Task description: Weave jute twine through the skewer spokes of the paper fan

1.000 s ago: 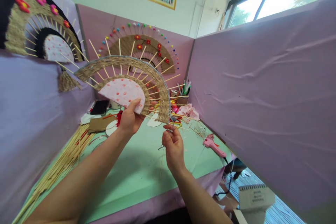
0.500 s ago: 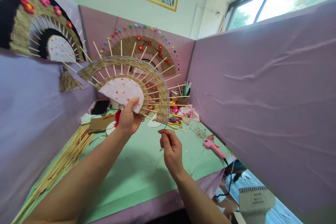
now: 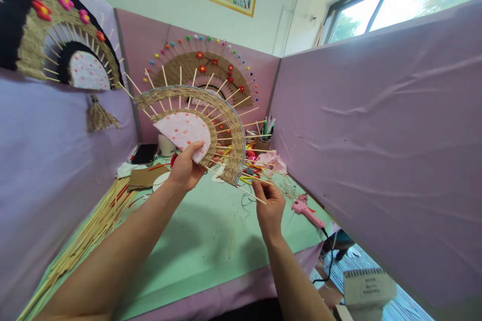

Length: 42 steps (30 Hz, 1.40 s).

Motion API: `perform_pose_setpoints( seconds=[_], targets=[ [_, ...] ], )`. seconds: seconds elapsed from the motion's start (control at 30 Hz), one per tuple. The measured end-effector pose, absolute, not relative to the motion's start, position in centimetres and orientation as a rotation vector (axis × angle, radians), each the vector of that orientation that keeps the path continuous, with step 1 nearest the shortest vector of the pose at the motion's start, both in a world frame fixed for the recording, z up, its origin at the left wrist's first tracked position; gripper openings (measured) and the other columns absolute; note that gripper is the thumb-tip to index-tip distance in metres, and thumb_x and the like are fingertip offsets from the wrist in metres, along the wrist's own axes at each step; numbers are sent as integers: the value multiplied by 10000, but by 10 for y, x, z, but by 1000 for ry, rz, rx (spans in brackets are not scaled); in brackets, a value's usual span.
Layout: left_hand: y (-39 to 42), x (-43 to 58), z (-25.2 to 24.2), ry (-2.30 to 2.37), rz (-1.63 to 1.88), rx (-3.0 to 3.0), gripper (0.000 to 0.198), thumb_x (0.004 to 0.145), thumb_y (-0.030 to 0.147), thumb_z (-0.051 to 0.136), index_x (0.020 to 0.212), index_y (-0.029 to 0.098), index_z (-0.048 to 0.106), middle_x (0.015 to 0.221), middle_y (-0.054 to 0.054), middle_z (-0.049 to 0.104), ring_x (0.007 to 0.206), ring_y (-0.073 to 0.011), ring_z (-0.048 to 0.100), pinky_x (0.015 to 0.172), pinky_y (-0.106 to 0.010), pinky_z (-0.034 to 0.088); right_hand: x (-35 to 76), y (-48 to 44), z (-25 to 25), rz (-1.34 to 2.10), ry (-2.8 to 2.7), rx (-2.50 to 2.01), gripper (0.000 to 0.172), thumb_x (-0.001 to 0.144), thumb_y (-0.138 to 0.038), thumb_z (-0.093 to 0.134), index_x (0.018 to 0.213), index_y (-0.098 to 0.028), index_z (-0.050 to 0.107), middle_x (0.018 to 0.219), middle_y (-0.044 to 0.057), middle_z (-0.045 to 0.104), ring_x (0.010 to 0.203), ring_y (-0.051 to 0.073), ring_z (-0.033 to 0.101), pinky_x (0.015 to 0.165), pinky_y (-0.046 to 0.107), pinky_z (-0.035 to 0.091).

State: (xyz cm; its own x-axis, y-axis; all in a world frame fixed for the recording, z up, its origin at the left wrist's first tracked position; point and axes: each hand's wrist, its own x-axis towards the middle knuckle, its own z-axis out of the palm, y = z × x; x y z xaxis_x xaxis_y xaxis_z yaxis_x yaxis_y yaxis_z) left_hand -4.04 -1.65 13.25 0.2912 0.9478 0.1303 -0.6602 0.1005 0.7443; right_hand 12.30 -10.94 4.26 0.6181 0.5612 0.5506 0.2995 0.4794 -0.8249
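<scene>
A half-round fan of thin wooden sticks (image 3: 235, 148) is held up over the table. Woven tan bands cross its sticks, and its inner part is white cloth with red dots. My left hand (image 3: 188, 165) grips the fan at this cloth, thumb in front and fingers behind. Thin blue-grey cord (image 3: 244, 136) runs along the outer band's edge, and a loose length dangles under the lower right end. Near the lowest stick tips is my right hand (image 3: 270, 205), its fingers pinched together; what they hold is too small to make out.
Bundled sticks (image 3: 88, 230) lie along the table's left side. A pink glue gun (image 3: 309, 212) with a black cable rests at the right. Behind are a phone (image 3: 144, 154), cardboard (image 3: 147, 177) and a pen holder (image 3: 263, 144). Decorated fans (image 3: 28, 30) hang on the partitions.
My right hand has moved right, away from the band's end. The fan has shifted slightly right and turned a little in my left hand. Loose cord now dangles below it.
</scene>
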Motion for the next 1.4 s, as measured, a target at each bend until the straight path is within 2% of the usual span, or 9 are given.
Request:
perform_pose_setpoints(
  seconds=[0.17, 0.4, 0.57, 0.73, 1.07, 1.2, 1.27, 1.33, 1.4],
  targets=[
    [-12, -42, 134, 435, 1305, 865, 196, 777, 130, 547, 936, 82, 650, 714, -84, 722, 701, -221, 715, 569, -272, 592, 132, -113, 44, 54, -929, -1114, 301, 773, -410, 686, 648, -155, 589, 539, -44, 481, 498, 86, 392, 474, 215, 316],
    [-8, -48, 136, 459, 1299, 935, 197, 751, 102, 573, 935, 89, 640, 721, -72, 719, 652, -203, 705, 582, -279, 595, 138, -114, 40, -93, -1080, -1140, 268, 775, -363, 703, 647, -164, 576, 563, -40, 476, 511, 85, 383, 496, 224, 321],
    [-8, -55, 141, 525, 1238, 925, 246, 754, 96, 562, 991, 72, 626, 729, -92, 716, 611, -208, 694, 509, -278, 586, 147, -120, 47, 192, -1127, -1155, 251, 760, -379, 703, 669, -172, 594, 570, -37, 487, 516, 91, 385, 488, 225, 311],
    [-9, -60, 146, 550, 1135, 884, 253, 785, 114, 534, 1017, 56, 618, 725, -113, 716, 587, -214, 694, 526, -291, 595, 152, -121, 53, 524, -1136, -1062, 230, 715, -369, 710, 651, -177, 603, 554, -40, 481, 517, 92, 382, 484, 219, 306],
    [-23, -37, 130, 516, 934, 795, 289, 790, 112, 568, 1076, 105, 604, 759, -110, 732, 615, -226, 709, 480, -271, 579, 114, -106, 45, 450, -1046, -988, 279, 775, -409, 645, 655, -163, 591, 607, -25, 500, 577, 98, 415, 543, 227, 357],
    [-25, -35, 131, 518, 957, 749, 269, 811, 120, 543, 1069, 85, 612, 732, -114, 729, 557, -198, 690, 481, -254, 576, 106, -108, 40, 504, -993, -991, 323, 793, -445, 625, 644, -170, 543, 571, -48, 425, 522, 82, 355, 491, 214, 323],
    [-23, -36, 134, 519, 1010, 717, 248, 825, 117, 524, 1052, 80, 616, 704, -108, 723, 530, -183, 680, 480, -242, 574, 100, -110, 37, 492, -982, -992, 273, 821, -430, 605, 741, -172, 567, 579, -59, 402, 509, 79, 339, 476, 210, 309],
    [-21, -37, 135, 502, 1054, 681, 225, 838, 112, 505, 1031, 76, 616, 696, -106, 720, 551, -181, 687, 491, -230, 576, 92, -113, 33, 411, -991, -990, 231, 870, -388, 557, 956, -175, 585, 603, -63, 393, 512, 85, 349, 476, 210, 310],
    [-18, -38, 136, 473, 1071, 652, 215, 848, 109, 492, 1021, 70, 614, 709, -110, 721, 579, -181, 696, 496, -217, 577, 84, -114, 27, 272, -1032, -975, 298, 912, -327, 499, 1174, -186, 513, 624, -66, 378, 515, 90, 360, 479, 209, 320]
  ],
)
